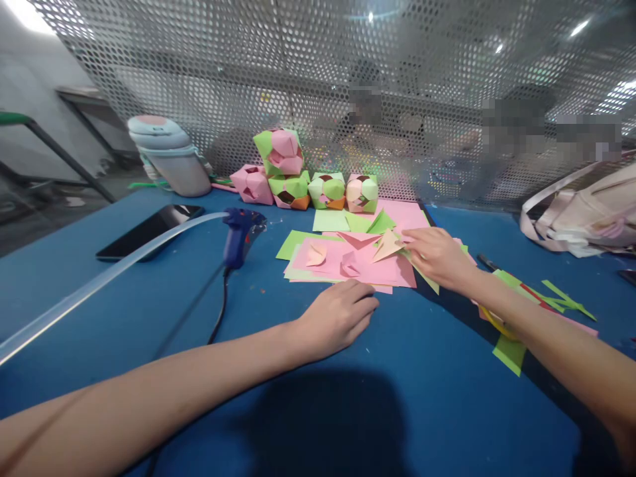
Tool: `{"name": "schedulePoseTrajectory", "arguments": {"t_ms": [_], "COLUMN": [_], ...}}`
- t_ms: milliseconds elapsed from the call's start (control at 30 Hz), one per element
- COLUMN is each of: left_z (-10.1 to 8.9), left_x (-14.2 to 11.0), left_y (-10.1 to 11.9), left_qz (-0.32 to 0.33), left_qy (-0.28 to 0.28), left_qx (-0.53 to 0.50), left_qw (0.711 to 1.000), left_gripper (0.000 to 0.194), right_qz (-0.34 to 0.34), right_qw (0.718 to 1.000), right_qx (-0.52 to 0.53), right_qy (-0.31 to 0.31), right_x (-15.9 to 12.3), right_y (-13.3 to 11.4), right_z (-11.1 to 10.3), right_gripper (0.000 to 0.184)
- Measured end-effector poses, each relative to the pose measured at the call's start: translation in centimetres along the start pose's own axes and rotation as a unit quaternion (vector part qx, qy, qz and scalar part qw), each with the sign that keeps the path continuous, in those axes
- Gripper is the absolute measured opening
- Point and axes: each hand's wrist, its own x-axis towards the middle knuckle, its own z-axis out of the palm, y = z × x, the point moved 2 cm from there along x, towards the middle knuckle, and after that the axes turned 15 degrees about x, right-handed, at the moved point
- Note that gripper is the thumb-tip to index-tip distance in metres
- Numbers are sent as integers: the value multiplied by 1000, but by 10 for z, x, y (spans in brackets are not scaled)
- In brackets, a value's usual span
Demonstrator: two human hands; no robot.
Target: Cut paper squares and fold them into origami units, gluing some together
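Note:
My right hand (pixel 440 257) pinches the edge of a folded peach paper piece (pixel 387 246) above a stack of pink and green paper sheets (pixel 370 271). Palm down on the table, my left hand (pixel 340 317) lies at the near edge of that stack, fingers loosely bent and apart, with no object seen in it. A small folded cream piece (pixel 317 254) and a folded pink piece (pixel 350 265) sit on the top pink sheet. Behind them is a folded green piece (pixel 381 222).
Folded paper cubes (pixel 291 190) stand along the perforated metal screen (pixel 308 86). To the left are a blue glue gun (pixel 238 242) with a long clear glue stick, a phone (pixel 149 230) and a tumbler (pixel 173 159). Green paper scraps (pixel 511 354) and a pale bag (pixel 586 205) lie right.

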Motion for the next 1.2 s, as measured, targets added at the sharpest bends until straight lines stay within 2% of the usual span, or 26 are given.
{"name": "schedulePoseTrajectory", "arguments": {"t_ms": [67,167,333,467,600,733,833,900,967,1033,1067,1133,1200], "left_z": [2,5,3,0,0,2,4,3,1,-1,-3,-5,-8], "left_x": [0,0,2,3,2,1,1,1,2,5,6,10,13], "left_y": [0,-1,-1,-1,-2,-2,-3,-3,-5,-7,-8,-9,-6], "left_qz": [3,6,-2,0,5,7,-3,-15,-53,-135,-187,-284,-345], "left_qy": [1,4,3,-8,-8,-13,-17,-14,-4,-4,-9,-12,5], "left_qx": [-9,-21,-29,-31,-27,-35,-55,-86,-143,-226,-281,-412,-541], "left_qw": [1000,1000,1000,999,1000,999,998,996,988,965,941,866,767], "left_gripper": [25,24,24,25,25,26,26,26,26,23,22,28,40], "right_qz": [58,81,42,-5,-37,-41,-11,31,92,152,166,175,160], "right_qw": [997,995,998,999,997,994,993,988,970,944,932,916,922], "right_qx": [11,9,-2,-30,-70,-101,-83,-14,89,192,240,301,303], "right_qy": [43,56,48,9,-13,4,82,151,206,220,216,199,183], "right_x": [10,37,88,106,100,84,74,67,57,44,36,20,3], "right_y": [15,39,62,69,73,73,70,65,56,40,29,3,-27], "right_z": [-4,2,27,35,18,-7,-27,-41,-53,-59,-59,-53,-43], "right_gripper": [26,31,38,24,23,27,20,11,4,4,6,7,7]}}
